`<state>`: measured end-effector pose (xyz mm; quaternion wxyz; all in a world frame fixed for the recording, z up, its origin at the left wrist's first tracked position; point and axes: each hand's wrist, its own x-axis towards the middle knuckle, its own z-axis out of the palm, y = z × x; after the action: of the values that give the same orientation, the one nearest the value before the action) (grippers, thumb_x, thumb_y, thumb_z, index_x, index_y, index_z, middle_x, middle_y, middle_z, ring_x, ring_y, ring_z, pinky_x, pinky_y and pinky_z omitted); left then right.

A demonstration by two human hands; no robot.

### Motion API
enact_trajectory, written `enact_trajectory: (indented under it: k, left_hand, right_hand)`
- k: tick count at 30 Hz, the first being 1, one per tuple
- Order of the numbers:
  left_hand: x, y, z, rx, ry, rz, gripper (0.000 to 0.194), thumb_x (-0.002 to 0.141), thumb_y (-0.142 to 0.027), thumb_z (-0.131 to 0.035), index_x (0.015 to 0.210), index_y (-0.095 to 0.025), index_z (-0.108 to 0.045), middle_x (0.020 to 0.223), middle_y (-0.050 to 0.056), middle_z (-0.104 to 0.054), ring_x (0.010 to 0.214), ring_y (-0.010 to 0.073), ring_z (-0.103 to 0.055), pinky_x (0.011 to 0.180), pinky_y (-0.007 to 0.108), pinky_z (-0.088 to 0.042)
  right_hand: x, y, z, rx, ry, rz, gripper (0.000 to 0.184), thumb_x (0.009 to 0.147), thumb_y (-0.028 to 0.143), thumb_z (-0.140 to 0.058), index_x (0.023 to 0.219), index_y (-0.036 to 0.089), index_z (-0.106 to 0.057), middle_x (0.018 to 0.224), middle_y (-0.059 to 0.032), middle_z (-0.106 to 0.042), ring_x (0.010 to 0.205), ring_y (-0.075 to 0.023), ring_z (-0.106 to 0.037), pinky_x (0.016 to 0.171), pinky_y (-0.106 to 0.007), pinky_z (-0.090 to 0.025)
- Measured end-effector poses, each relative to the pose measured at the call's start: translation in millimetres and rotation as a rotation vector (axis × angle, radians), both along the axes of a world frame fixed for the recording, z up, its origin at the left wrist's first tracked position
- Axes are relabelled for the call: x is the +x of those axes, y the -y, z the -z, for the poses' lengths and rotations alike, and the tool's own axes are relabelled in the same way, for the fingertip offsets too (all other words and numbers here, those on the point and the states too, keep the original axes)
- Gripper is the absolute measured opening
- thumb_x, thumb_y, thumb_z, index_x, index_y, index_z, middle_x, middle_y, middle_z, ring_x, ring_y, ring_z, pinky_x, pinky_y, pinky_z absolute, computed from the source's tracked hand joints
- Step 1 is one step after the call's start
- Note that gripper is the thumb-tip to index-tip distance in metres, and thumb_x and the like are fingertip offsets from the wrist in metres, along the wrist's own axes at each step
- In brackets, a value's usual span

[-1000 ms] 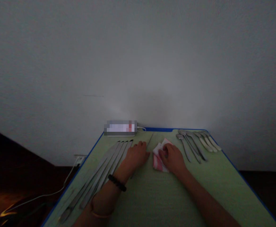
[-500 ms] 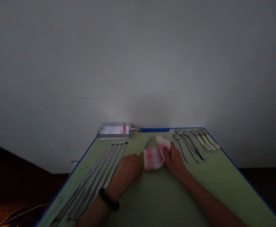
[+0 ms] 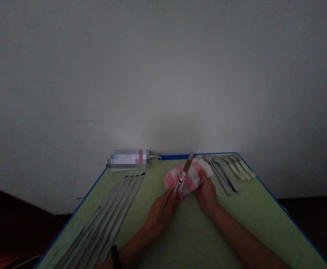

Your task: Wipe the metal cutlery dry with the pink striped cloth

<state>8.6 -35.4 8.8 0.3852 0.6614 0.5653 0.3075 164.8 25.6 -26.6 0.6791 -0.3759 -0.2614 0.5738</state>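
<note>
My left hand [image 3: 162, 209] is closed around the near end of a small knife [image 3: 184, 170]. The knife's pointed blade tilts up and away, and its lower part is shiny metal. My right hand [image 3: 208, 192] grips a pink-and-white checked cloth [image 3: 193, 175], which is spread behind and under the knife. I cannot tell how firmly the cloth presses on the metal. Just beyond my right hand lie spoons [image 3: 221, 173] with metal handles, and forks [image 3: 234, 167] with pale handles. Left of my left hand, several long flat metal pieces [image 3: 118, 213] with dark far ends lie side by side.
Everything lies on a light green table [image 3: 197, 239] with a blue edge. A blurred-out device [image 3: 128, 159] with a white cable [image 3: 156, 158] stands at the back left corner. Behind the table rises a plain grey wall [image 3: 163, 74].
The knife now shows clearly in front of the cloth, after a blur before. My left hand has turned, and the cloth is spread wider. The whole view has shifted slightly.
</note>
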Motion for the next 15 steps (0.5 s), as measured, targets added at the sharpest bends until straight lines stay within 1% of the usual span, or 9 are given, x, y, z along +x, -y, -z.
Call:
enact_trajectory:
  k: [1, 3, 5, 6, 8, 10, 13, 15]
  left_hand:
    - [2, 0, 1.6, -0.036, 0.157, -0.048, 0.035, 0.091, -0.045, -0.03, 0.083, -0.019, -0.053, 0.058, -0.003, -0.051, 0.048, 0.012, -0.049, 0.046, 0.022, -0.037]
    - [3, -1, 2.8, -0.127, 0.398, -0.147, 0.036, 0.088, -0.05, -0.032, 0.08, -0.02, -0.05, 0.05, -0.007, -0.04, 0.037, 0.0095, -0.037, 0.036, 0.02, -0.029]
    - [2, 0, 2.1, -0.215, 0.559, -0.193, 0.038, 0.087, -0.053, -0.031, 0.076, -0.02, -0.047, 0.045, -0.01, -0.032, 0.032, 0.0082, -0.029, 0.032, 0.019, -0.022]
    - [0, 1, 1.4, -0.248, 0.615, -0.194, 0.039, 0.086, -0.054, -0.031, 0.073, -0.02, -0.046, 0.043, -0.01, -0.03, 0.031, 0.008, -0.027, 0.031, 0.018, -0.021]
    - [-2, 2, -0.1, -0.276, 0.694, -0.193, 0.04, 0.086, -0.055, -0.031, 0.071, -0.02, -0.046, 0.039, -0.01, -0.027, 0.03, 0.008, -0.026, 0.031, 0.018, -0.019]
    - [-3, 1, -1.2, -0.259, 0.735, -0.198, 0.04, 0.087, -0.054, -0.031, 0.074, -0.02, -0.047, 0.039, -0.01, -0.026, 0.031, 0.0079, -0.025, 0.032, 0.017, -0.02]
    - [-2, -1, -0.9, -0.245, 0.733, -0.18, 0.038, 0.087, -0.054, -0.034, 0.08, -0.02, -0.048, 0.044, -0.01, -0.029, 0.034, 0.0073, -0.025, 0.034, 0.017, -0.022]
    - [0, -2, 0.4, -0.278, 0.689, -0.138, 0.037, 0.085, -0.055, -0.038, 0.088, -0.02, -0.05, 0.051, -0.009, -0.033, 0.039, 0.0075, -0.029, 0.037, 0.017, -0.025]
  right_hand:
    - [-1, -1, -1.9, -0.044, -0.105, -0.007, 0.037, 0.078, 0.04, -0.054, 0.109, 0.02, -0.055, 0.108, -0.0042, -0.065, 0.098, -0.0203, -0.061, 0.085, -0.036, -0.049]
    - [-2, -3, -7.5, -0.12, -0.246, -0.031, 0.03, 0.077, 0.035, -0.057, 0.102, 0.019, -0.06, 0.1, -0.0036, -0.068, 0.092, -0.0199, -0.063, 0.082, -0.036, -0.051]
    - [0, -4, -13.2, -0.141, -0.318, -0.063, 0.026, 0.077, 0.031, -0.057, 0.1, 0.019, -0.061, 0.096, -0.0031, -0.069, 0.092, -0.0195, -0.063, 0.083, -0.036, -0.051]
    - [0, -4, -15.4, -0.134, -0.334, -0.075, 0.025, 0.078, 0.03, -0.057, 0.1, 0.019, -0.062, 0.095, -0.003, -0.069, 0.093, -0.0194, -0.063, 0.084, -0.036, -0.051]
    - [2, -4, -18.2, -0.098, -0.334, -0.094, 0.025, 0.079, 0.03, -0.056, 0.101, 0.02, -0.062, 0.096, -0.0027, -0.069, 0.097, -0.0194, -0.062, 0.086, -0.036, -0.05]
    - [3, -3, -19.7, -0.063, -0.312, -0.132, 0.025, 0.08, 0.032, -0.055, 0.1, 0.021, -0.062, 0.098, -0.003, -0.069, 0.101, -0.0199, -0.061, 0.088, -0.037, -0.049]
    - [3, -2, -22.0, -0.038, -0.292, -0.226, 0.028, 0.083, 0.039, -0.049, 0.101, 0.021, -0.061, 0.104, -0.0043, -0.068, 0.106, -0.0208, -0.058, 0.09, -0.04, -0.047]
    - [4, 0, -23.8, -0.043, -0.29, -0.284, 0.032, 0.085, 0.042, -0.045, 0.104, 0.022, -0.06, 0.107, -0.0051, -0.067, 0.108, -0.021, -0.057, 0.09, -0.041, -0.046]
